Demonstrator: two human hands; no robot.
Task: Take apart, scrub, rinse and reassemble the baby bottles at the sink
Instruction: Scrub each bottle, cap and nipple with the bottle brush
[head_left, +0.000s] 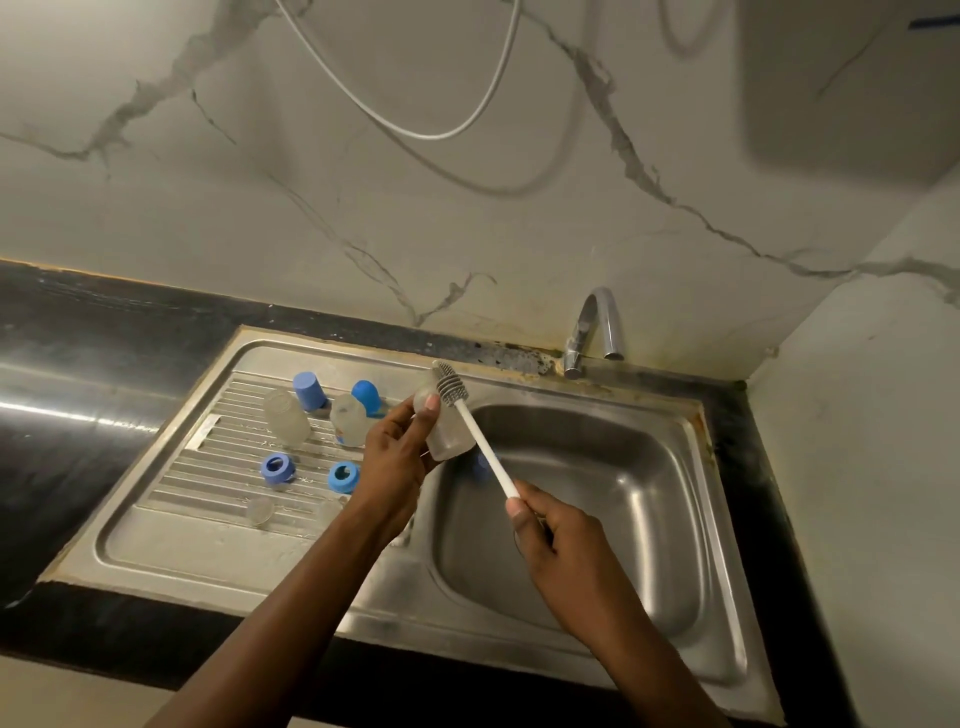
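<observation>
Two hands are working a bottle and a brush at the left edge of the sink basin.

The left hand (395, 457) is gripping a clear frosted plastic baby bottle (448, 439), fingers curled round it and thumb lying along its side, holding it tilted over the left rim of the stainless steel sink basin (597, 493). The right hand (550, 530) is pinching the near end of a white-handled bottle brush with a grey ribbed head (451, 385) above the basin. The brush's shaft is crossing the bottle, and its head is sitting at the bottle's far end; whether it is inside I cannot tell. Left of the basin, two more clear bottles (285, 418), blue caps (310, 391) and blue screw rings (278, 468) are lying on the ribbed drainboard (208, 467).
</observation>
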